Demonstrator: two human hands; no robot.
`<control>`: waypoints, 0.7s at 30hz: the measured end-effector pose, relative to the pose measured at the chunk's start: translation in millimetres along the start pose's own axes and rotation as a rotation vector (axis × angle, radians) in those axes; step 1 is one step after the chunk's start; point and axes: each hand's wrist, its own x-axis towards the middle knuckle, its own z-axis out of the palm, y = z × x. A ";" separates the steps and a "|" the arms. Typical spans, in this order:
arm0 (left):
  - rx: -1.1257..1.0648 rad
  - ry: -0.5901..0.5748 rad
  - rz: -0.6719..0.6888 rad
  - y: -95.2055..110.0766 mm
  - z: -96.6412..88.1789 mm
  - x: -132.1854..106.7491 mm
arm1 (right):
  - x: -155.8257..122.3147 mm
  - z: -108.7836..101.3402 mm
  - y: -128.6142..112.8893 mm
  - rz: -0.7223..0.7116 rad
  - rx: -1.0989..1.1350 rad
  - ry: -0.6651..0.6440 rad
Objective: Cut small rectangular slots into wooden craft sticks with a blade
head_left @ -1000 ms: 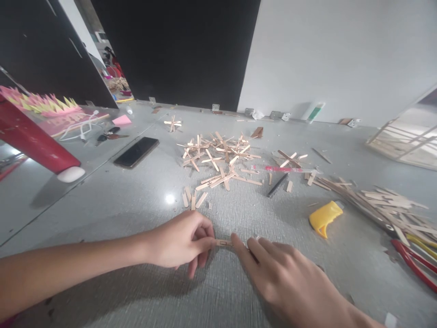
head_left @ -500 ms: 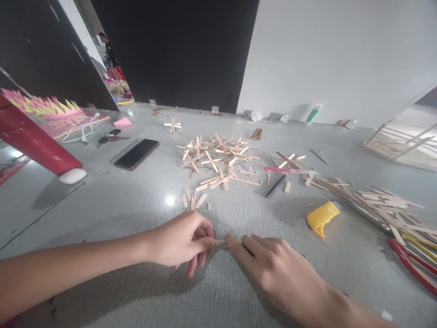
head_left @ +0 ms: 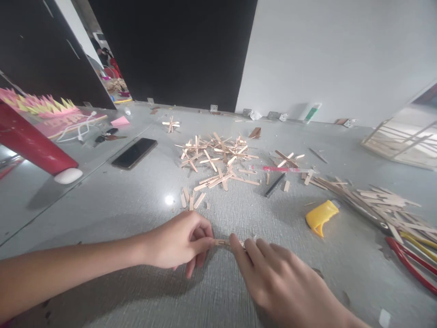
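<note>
A short wooden stick piece (head_left: pixel 222 242) lies flat on the grey floor (head_left: pixel 136 205) close in front of me. My left hand (head_left: pixel 177 241) pinches its left end, fingers curled. From the right, my right hand (head_left: pixel 276 278) presses fingertips on the stick's other end; what else sits under those fingers is hidden. A pile of crossed wooden sticks (head_left: pixel 215 157) lies further ahead, and several short cut pieces (head_left: pixel 191 199) sit just beyond my left hand.
A yellow cutter (head_left: pixel 322 216), loose stick bundle (head_left: pixel 372 200) and red-handled pliers (head_left: pixel 409 264) lie at right. A black pen (head_left: pixel 274 184) and a pink pen (head_left: pixel 283 169) are mid-floor. A phone (head_left: pixel 134 153), a red leg (head_left: pixel 32 146) and a wooden frame (head_left: pixel 399 141) sit around.
My right fingertips slid in toward my left hand along the stick, then back out a little. The left hand has kept its pinch on the stick.
</note>
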 end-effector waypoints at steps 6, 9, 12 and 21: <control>0.024 0.009 0.058 -3.3 2.1 -1.3 | 8.8 -3.1 -5.2 0.011 -0.021 0.013; 0.018 0.018 0.053 -6.0 2.2 -0.7 | 11.6 -0.4 2.0 -0.013 0.015 0.042; 0.020 0.024 0.048 -7.1 2.0 -0.1 | 9.3 6.9 8.4 -0.046 0.071 0.049; -0.002 -0.014 0.017 -4.8 0.2 1.8 | 6.4 22.5 10.9 -0.036 0.362 -0.071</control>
